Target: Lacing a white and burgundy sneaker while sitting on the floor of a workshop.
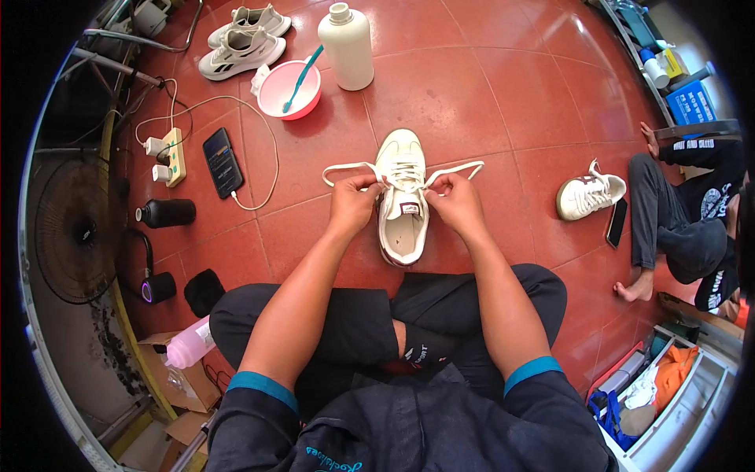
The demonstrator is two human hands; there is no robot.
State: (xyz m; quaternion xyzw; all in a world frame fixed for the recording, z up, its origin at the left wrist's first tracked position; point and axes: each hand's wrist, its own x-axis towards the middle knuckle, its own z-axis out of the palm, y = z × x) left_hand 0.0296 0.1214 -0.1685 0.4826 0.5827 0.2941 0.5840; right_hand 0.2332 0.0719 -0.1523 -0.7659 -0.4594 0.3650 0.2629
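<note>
A cream-white sneaker (pixel 403 194) stands on the red tiled floor before me, its toe pointing away and its opening towards me. White laces (pixel 406 171) cross over its tongue. My left hand (pixel 355 200) pinches the lace at the shoe's left edge between thumb and fingertips, and a loose length of that lace curves out to the left. On the other side, my right hand (pixel 453 199) grips the lace close to the top eyelets, with its free end trailing up to the right. The tongue bears a dark label with writing.
A pink bowl (pixel 305 109) holding a teal toothbrush (pixel 304 78) stands beside a white plastic bottle (pixel 349 56). Left lie a charging phone (pixel 223 163), a power strip (pixel 174 156) and a black bottle (pixel 168 213). Right are another sneaker (pixel 590 194), a phone (pixel 616 223) and a seated person.
</note>
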